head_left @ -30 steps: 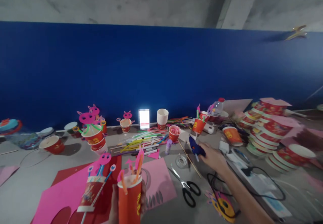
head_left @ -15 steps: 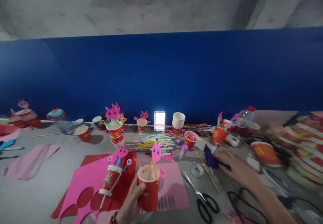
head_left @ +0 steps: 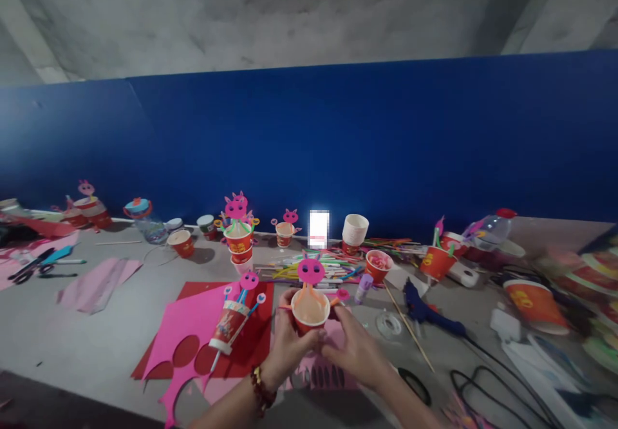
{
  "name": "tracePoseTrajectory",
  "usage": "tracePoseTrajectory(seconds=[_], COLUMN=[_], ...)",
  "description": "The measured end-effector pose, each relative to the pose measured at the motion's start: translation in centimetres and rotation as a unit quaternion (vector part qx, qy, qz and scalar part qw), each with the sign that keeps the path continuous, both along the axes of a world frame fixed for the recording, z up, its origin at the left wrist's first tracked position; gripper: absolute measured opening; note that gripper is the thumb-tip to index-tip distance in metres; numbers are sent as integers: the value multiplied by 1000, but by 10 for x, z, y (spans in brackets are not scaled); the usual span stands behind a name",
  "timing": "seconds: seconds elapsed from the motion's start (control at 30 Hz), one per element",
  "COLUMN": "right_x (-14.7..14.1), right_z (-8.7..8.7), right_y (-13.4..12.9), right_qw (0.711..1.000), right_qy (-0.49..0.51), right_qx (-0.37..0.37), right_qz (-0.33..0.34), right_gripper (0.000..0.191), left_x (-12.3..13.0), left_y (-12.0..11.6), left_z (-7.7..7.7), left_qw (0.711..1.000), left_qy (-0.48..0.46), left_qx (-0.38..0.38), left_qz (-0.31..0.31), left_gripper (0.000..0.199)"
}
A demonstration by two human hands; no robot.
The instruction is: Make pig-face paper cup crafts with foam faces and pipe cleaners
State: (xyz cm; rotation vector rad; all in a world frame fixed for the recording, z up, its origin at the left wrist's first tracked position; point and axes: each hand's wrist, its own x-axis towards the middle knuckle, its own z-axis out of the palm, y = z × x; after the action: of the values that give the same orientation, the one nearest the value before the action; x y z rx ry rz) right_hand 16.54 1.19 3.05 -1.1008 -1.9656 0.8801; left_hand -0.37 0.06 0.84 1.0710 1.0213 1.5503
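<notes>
A red paper cup [head_left: 306,323] with a pink cat-eared paper head [head_left: 311,270] on orange stems is between my hands. My left hand [head_left: 288,350] is wrapped round its left side, thumb across the front. My right hand [head_left: 356,353] is closed at its right side, fingertips by the orange arm that ends in a pink paper piece [head_left: 342,295]. Pink paper with cut slots [head_left: 324,376] lies beneath. Left of my hands, another decorated cup [head_left: 230,324] leans on a stick over magenta paper [head_left: 168,326] and red paper.
At right lie a blue glue gun [head_left: 429,310] with its cord, a wooden stick [head_left: 410,331], a tape roll [head_left: 389,324] and partly hidden scissors [head_left: 416,384]. A purple glue stick [head_left: 363,287], many coloured stems [head_left: 290,274] and stacked cups [head_left: 355,229] stand or lie behind.
My right hand has left the glue gun and come to the cup. The cup has moved up and tilted so its opening faces me more. The view has swung slightly left.
</notes>
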Motion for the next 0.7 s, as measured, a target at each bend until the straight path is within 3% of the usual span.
tracePoseTrajectory(seconds=[0.2, 0.3, 0.5, 0.6, 0.7], right_x=[-14, -15, -10, -9, -10], right_z=[-42, -60, -61, -59, -57], right_y=[12, 13, 7, 6, 5], right_qw=[994, 983, 984, 984, 987], right_qy=[112, 179, 156, 151, 136], right_qx=[-6, 7, 24, 20, 14], right_qz=[-5, -36, -85, -89, -82], right_gripper=[53, 50, 48, 49, 48], left_x=[2, 1, -1, -2, -2], left_y=[4, 7, 8, 5, 4], left_z=[-6, -19, -56, -58, -51], left_qw=[996, 993, 992, 992, 993], left_qy=[-12, -5, -1, -10, -30], left_qx=[63, 84, 34, 5, -22], left_qz=[-64, -87, -123, -129, -108], left_gripper=[73, 72, 64, 69, 69])
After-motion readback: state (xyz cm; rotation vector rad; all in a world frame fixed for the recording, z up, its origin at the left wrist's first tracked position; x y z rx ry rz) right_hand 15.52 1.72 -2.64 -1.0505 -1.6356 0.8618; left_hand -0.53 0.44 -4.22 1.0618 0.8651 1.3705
